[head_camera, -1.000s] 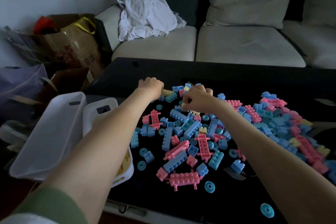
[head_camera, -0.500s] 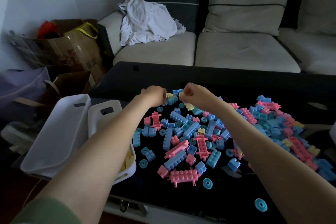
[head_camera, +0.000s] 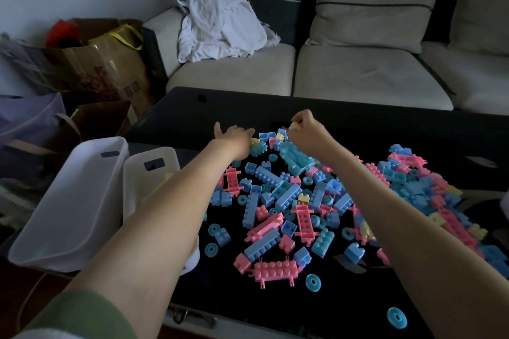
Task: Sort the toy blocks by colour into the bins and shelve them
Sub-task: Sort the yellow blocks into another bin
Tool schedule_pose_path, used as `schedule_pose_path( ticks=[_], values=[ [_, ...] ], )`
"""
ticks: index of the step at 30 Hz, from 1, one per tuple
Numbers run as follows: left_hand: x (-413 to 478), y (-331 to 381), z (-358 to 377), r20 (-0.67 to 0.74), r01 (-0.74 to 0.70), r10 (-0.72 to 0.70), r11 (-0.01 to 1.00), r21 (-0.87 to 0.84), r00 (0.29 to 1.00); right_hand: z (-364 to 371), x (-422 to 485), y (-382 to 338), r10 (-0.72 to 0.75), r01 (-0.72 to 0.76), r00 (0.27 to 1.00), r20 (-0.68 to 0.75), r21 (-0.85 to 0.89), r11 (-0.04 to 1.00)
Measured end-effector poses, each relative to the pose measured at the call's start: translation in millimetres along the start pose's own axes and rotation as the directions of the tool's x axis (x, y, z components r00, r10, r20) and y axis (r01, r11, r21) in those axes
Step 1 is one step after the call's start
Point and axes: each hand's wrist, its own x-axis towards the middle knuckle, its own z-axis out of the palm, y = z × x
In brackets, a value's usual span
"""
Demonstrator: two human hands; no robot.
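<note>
Well, from the head view both bare arms reach out across the black counter [head_camera: 385, 124], where a loose pile of toy blocks [head_camera: 289, 201] in blue, pink and pale yellow lies spread from the middle towards the right edge. The left hand [head_camera: 234, 137] is at the far left fringe of the pile, its grip spread, fingers stretched out and thumb apart, holding nothing; its fingertips are right by some yellow and blue pieces, though whether they touch I cannot tell. The right hand [head_camera: 308, 132] is raised just beside it over the far end of the pile, its grip pinching a small yellow block [head_camera: 293, 126] between curled fingertips and thumb. Near the front edge lie a long pink block [head_camera: 275, 270] and, apart from the rest, a blue ring [head_camera: 396, 318]. Two white bins stand side by side off the counter's left edge: the outer bin [head_camera: 68, 201], and the inner bin [head_camera: 143, 179], partly hidden by the left forearm, with yellow pieces showing inside. Beyond the counter is a pale sofa [head_camera: 358, 71] with a crumpled white cloth [head_camera: 220, 27] on its left seat, and a cardboard box [head_camera: 91, 63] stands by the wall on the left.
</note>
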Motion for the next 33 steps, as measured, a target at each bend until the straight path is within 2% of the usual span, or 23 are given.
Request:
schedule_pose_path(
  ticks=[4, 6, 9, 10, 12, 14, 16, 20, 27, 30, 33],
  values=[
    [5, 0, -1, -0.008, 0.007, -0.007, 0.996, 0.088, 1.000, -9, 15, 4, 0.021, -0.024, 1.000, -0.017, -0.154, 0.988],
    [6, -3, -1, -0.007, 0.015, -0.014, 0.996, 0.084, 1.000, -7, 18, 8, 0.000, -0.006, 0.999, -0.033, -0.167, 0.986],
    [2, -6, -1, -0.008, -0.006, 0.006, 1.000, 0.009, 1.000, -3, 22, 10, -0.152, 0.100, 0.970, -0.191, -0.259, 0.961],
    [-1, -7, -2, -0.005, -0.016, 0.016, 0.999, -0.032, 1.000, -1, 24, 9, -0.211, 0.141, 0.959, -0.190, -0.327, 0.935],
    [-6, -9, -6, 0.015, -0.019, 0.020, 0.995, -0.094, 1.000, 4, 28, 6, -0.258, 0.200, 0.964, -0.058, -0.476, 0.856],
    [-10, -9, -12, 0.024, -0.011, 0.014, 0.992, -0.123, 1.000, 10, 33, 3, -0.195, 0.234, 0.972, 0.130, -0.597, 0.768],
    [-12, -10, -15, 0.017, -0.015, 0.018, 0.988, -0.155, 1.000, 13, 37, 1, -0.126, 0.270, 0.957, 0.262, -0.641, 0.718],
    [-16, -9, -16, 0.049, -0.051, 0.061, 0.982, -0.182, 0.997, 14, 32, -1, -0.094, 0.245, 0.954, 0.285, -0.557, 0.794],
    [-26, -3, -11, 0.014, -0.052, 0.057, 0.963, -0.263, 0.998, 11, 21, 4, -0.027, 0.168, 0.967, 0.255, -0.552, 0.817],
    [-38, -4, -17, -0.019, -0.045, 0.041, 0.941, -0.335, 0.999, 2, 13, -7, -0.033, 0.108, 0.983, 0.178, -0.430, 0.897],
    [-60, -12, -28, -0.090, -0.038, 0.005, 0.927, -0.373, 0.996, -5, -5, -30, -0.115, 0.164, 0.982, 0.152, -0.362, 0.918]
  ],
)
